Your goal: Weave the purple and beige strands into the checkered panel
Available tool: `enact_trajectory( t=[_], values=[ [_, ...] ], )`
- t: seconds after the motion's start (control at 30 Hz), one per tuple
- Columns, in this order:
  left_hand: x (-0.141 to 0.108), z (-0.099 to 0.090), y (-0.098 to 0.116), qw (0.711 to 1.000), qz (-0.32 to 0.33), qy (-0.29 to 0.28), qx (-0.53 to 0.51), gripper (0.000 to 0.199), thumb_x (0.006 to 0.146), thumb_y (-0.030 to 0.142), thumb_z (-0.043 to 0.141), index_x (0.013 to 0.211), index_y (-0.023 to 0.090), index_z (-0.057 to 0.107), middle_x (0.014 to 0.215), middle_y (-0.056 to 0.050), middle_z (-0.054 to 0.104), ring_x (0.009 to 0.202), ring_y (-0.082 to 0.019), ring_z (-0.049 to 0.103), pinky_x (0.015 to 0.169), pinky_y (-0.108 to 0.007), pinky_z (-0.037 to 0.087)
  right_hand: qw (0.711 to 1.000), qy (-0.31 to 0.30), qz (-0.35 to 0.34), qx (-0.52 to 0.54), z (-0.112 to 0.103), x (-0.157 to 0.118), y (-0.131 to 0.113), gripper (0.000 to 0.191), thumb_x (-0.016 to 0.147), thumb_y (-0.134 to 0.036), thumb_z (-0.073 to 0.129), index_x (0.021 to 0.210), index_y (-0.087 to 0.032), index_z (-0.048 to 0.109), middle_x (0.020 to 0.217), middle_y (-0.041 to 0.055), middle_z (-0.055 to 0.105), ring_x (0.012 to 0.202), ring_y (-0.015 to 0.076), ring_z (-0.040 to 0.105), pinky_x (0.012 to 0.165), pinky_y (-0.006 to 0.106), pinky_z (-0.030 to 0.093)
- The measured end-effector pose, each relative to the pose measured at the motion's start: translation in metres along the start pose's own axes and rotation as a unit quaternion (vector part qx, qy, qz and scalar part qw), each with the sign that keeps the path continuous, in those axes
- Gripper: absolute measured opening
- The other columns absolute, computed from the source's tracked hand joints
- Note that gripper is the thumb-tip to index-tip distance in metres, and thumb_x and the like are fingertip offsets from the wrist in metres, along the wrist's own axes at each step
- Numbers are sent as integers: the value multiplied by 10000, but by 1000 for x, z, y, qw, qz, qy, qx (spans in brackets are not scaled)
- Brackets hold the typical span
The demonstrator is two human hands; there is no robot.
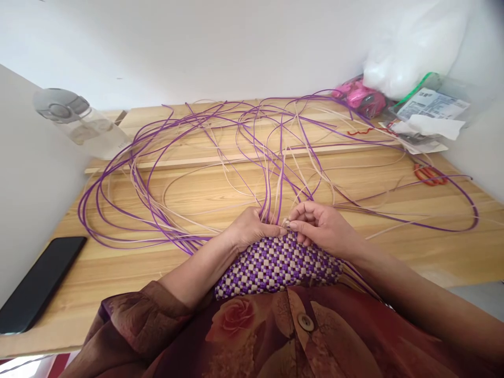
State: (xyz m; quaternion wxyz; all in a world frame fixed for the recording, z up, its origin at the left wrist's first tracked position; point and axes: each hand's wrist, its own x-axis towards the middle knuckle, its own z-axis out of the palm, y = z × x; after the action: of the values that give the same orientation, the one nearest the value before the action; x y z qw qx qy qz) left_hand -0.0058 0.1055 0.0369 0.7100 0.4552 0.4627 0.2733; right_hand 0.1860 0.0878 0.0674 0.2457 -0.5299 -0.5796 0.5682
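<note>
A purple and beige woven piece (271,265) lies against my body at the table's near edge. My left hand (254,228) is closed on its upper edge, the thumb lying along the top. Close beside it, my right hand (317,223) pinches a beige strand at that same edge, thumb against forefinger. Long loose purple and beige strands (147,191) fan out from the weave across the table, looping widely to the left and right. The strand's tip between my fingers is too small to make out.
A black phone (41,283) lies at the left and a clear bottle with a grey lid (86,123) stands behind it. Orange-handled scissors (429,174), a pink bundle (362,97), a white plastic bag (409,52) and packets (431,105) are at the right.
</note>
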Motion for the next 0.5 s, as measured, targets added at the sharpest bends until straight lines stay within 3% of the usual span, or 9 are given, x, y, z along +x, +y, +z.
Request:
enact_trajectory(
  t=[0.17,0.33,0.4,0.5],
  values=[
    [0,-1,-1,1000,16,-6,0,316,488,295,855,659,121,653,618,13,601,565,-89,497,590,-242,372,999,-32,1,-21,0,7,-4,271,807,-287,606,1041,-152,582,631,-8,626,498,97,580,490,210,493],
    [2,-1,-3,1000,14,-22,2,302,509,279,841,706,125,671,649,2,619,586,-104,521,607,-248,396,991,-46,-61,-107,1,9,-7,183,853,-309,562,929,-156,627,696,18,659,578,110,611,563,230,497],
    [2,-1,-3,1000,16,-21,-2,291,510,255,834,715,123,674,659,3,621,599,-105,527,624,-247,404,970,-16,-115,-211,3,6,-8,149,860,-280,547,897,-172,643,745,29,666,644,129,610,624,264,483],
    [2,0,-3,999,35,-14,-11,244,517,219,813,678,127,654,645,22,605,599,-94,516,629,-235,400,899,59,-236,-364,10,1,-14,127,844,-214,544,811,-174,659,833,67,647,827,185,581,775,336,441]
  ],
)
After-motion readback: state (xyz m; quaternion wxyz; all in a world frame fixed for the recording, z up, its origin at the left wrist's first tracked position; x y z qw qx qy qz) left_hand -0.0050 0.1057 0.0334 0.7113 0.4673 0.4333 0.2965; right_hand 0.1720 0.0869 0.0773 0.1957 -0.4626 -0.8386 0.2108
